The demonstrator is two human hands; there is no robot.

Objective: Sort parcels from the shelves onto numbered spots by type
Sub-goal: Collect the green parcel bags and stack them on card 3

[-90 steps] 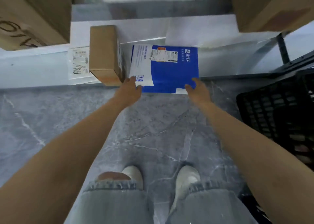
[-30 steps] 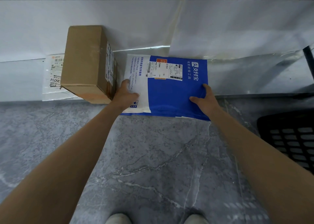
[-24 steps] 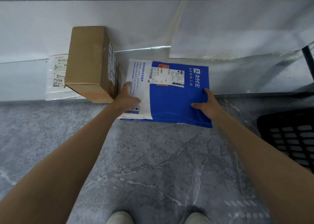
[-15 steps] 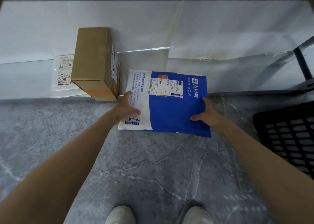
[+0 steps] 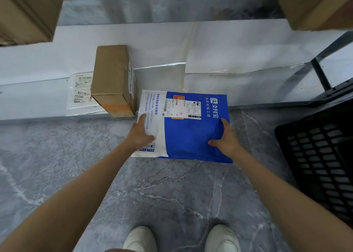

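Observation:
A flat blue and white mailer bag [image 5: 188, 135] with a shipping label hangs mostly past the front edge of the low shelf [image 5: 248, 87], above the grey floor. My left hand [image 5: 140, 135] grips its white left edge, thumb on top. My right hand [image 5: 226, 140] grips its blue right edge, thumb on top. A small brown cardboard box [image 5: 112, 79] stands on the shelf just left of the mailer. A clear flat bag with a label [image 5: 81, 93] lies under and left of that box.
Large cardboard boxes sit on the upper shelf at top left [image 5: 28, 12] and top right [image 5: 315, 5]. A black plastic crate [image 5: 321, 156] stands on the floor at the right. The grey marble floor [image 5: 162, 194] spreads below, with my white shoes at the bottom edge.
Both hands have drawn the blue mailer off the low shelf towards me, so it now overhangs the floor. The view has pulled back, and the upper-shelf boxes show again.

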